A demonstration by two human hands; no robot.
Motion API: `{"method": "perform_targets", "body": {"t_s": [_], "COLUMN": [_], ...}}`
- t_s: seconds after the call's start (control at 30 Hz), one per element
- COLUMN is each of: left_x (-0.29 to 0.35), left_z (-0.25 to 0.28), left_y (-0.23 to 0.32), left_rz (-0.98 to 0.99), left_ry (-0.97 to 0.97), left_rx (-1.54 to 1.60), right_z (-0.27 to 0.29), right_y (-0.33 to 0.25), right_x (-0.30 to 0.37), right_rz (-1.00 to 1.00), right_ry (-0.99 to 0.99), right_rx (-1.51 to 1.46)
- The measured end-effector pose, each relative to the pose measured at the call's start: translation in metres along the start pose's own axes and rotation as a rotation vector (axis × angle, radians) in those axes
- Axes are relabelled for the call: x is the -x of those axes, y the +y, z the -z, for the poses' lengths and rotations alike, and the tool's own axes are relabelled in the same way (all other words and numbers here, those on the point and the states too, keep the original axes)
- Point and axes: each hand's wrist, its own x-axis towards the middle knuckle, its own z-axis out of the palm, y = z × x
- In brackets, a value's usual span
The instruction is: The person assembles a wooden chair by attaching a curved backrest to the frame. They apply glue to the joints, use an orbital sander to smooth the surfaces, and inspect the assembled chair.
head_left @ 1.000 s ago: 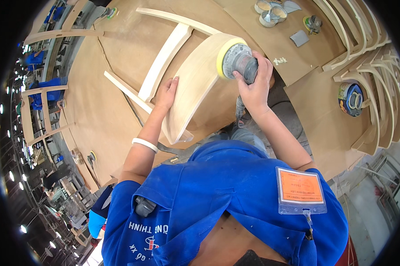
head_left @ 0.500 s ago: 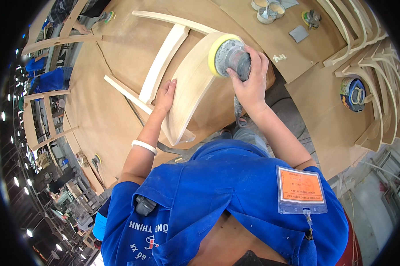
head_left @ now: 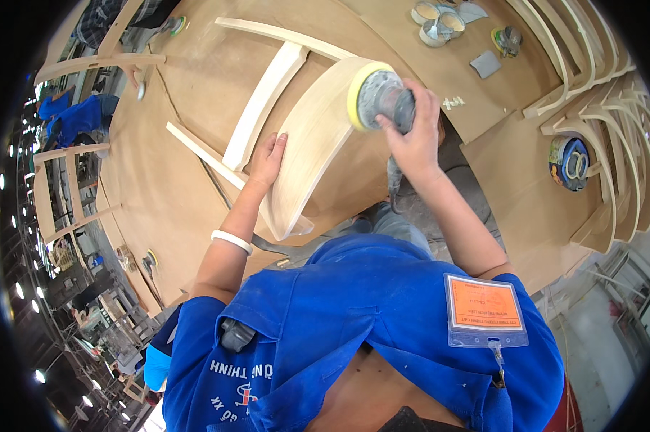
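A pale wooden frame lies on the brown-covered table in front of me, with a wide curved board (head_left: 314,129) on its near side and a crosspiece (head_left: 266,101) joined to a long rail. My left hand (head_left: 269,160) grips the left edge of the curved board, fingers along its face. In my right hand (head_left: 418,137) is a grey orbital sander (head_left: 386,101) with a yellow-edged pad, the fingers wrapped round its body. Its pad stands tilted on edge at the board's upper right end; whether it touches the wood I cannot tell. A hose hangs below the sander.
On the right table (head_left: 512,187) are curved wooden parts (head_left: 606,144), a round tub (head_left: 571,164), several small cans (head_left: 440,27), a grey abrasive pad (head_left: 485,65) and another sander (head_left: 507,40). Co-workers and wooden frames (head_left: 73,183) are along the far left edge.
The sander in my right hand has moved slightly right and down toward the board's edge, its pad tilting more. My left hand stays on the board. At far left, a co-worker's hand has shifted.
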Motion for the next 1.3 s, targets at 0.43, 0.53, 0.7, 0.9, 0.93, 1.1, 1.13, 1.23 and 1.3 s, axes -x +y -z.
{"method": "perform_targets", "body": {"t_s": [0.43,0.53,0.7,0.9,0.93,1.1,1.13,1.23,1.3], "left_x": [-0.008,-0.005,0.001,0.001,0.001,0.001,0.0,-0.001,0.0], "left_z": [-0.014,-0.008,0.005,0.002,0.002,0.005,0.006,0.006,0.006], "left_y": [-0.033,-0.023,0.006,0.005,0.004,0.009,0.01,0.011,0.009], "left_rz": [-0.061,0.004,0.089,-0.015,-0.016,-0.013,-0.001,-0.023,-0.04], "left_ry": [0.137,0.046,-0.077,0.025,0.015,-0.021,-0.048,-0.054,-0.041], "left_rx": [0.015,0.028,0.021,0.021,0.013,-0.031,-0.048,-0.08,-0.088], "right_z": [0.006,0.001,0.002,-0.009,-0.013,-0.025,-0.027,-0.029,-0.028], "right_y": [0.095,0.101,0.078,0.001,-0.013,-0.052,-0.053,-0.048,-0.042], "right_x": [-0.082,-0.097,-0.085,-0.017,-0.006,0.018,0.021,0.028,0.026], "right_rz": [-0.337,-0.412,-0.381,-0.243,-0.242,-0.22,-0.222,-0.223,-0.182], "right_ry": [-0.247,-0.261,-0.168,0.042,0.06,0.098,0.106,0.114,0.102], "right_rx": [-0.315,-0.382,-0.321,-0.046,-0.023,0.058,0.084,0.09,0.032]}}
